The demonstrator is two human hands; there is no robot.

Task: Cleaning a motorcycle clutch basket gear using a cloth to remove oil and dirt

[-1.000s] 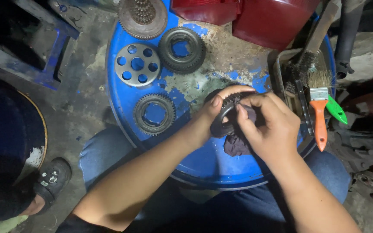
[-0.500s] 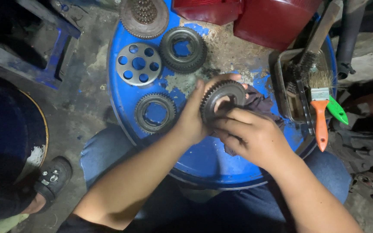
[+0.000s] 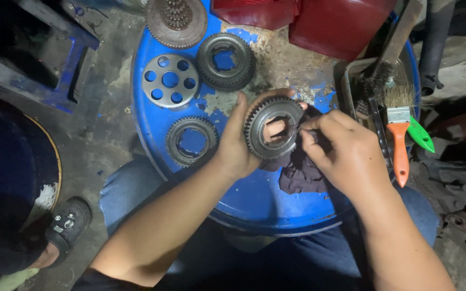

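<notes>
Two hands on one gear [image 3: 274, 128] — left hand [image 3: 237, 144] clasps it, right hand [image 3: 343, 155] pinches dark rag [image 3: 300, 175], partly hidden.

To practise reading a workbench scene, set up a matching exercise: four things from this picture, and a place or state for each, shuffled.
Things:
1. Toothed gear
2. Holed disc
3. Brush
4. Dark cloth

Places:
A. On the tray at right
B. Under the right hand
C. Held upright in the left hand
D. Flat on the blue drum top

Pairs: 1-C, 2-D, 3-A, 4-B
</notes>
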